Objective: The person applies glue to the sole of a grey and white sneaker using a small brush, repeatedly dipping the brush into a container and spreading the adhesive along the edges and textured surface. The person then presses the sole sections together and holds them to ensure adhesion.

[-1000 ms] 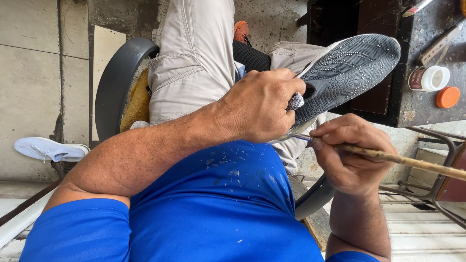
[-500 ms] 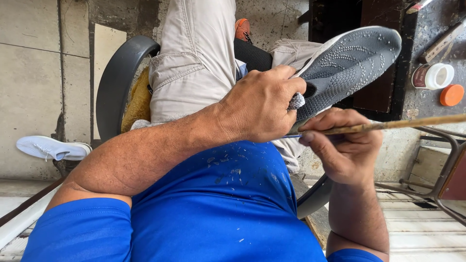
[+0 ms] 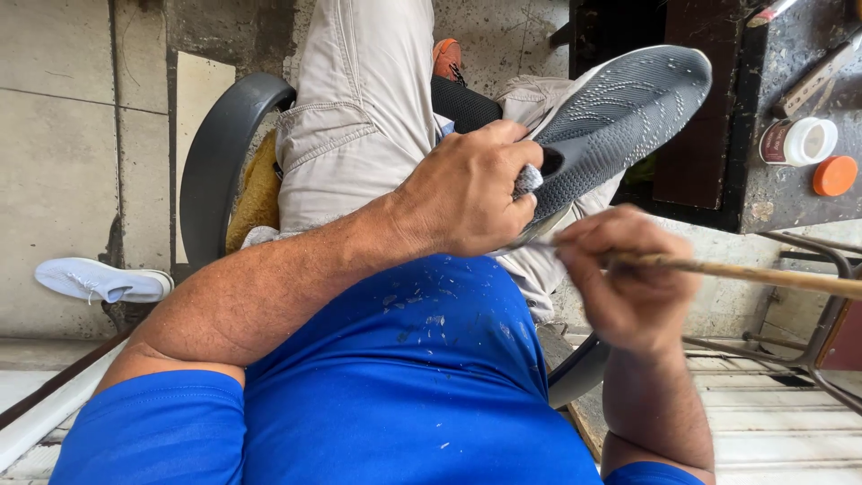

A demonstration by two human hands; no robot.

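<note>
Centre frame, my left hand (image 3: 467, 193) grips the grey shoe (image 3: 620, 117) at its edge; my right hand (image 3: 633, 278), blurred, seemingly pinches a wooden stick (image 3: 772, 277).

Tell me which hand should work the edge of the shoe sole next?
Probably the right hand: it already holds the thin wooden stick, its tip beside the edge of the grey shoe sole. The left hand is occupied gripping the shoe.

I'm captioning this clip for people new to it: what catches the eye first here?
The grey shoe sole, turned tread-up in the centre, gripped at its heel by the left hand. Just below it, the right hand holds a thin wooden stick pointing right. An open jar and its orange lid sit at far right.
</note>
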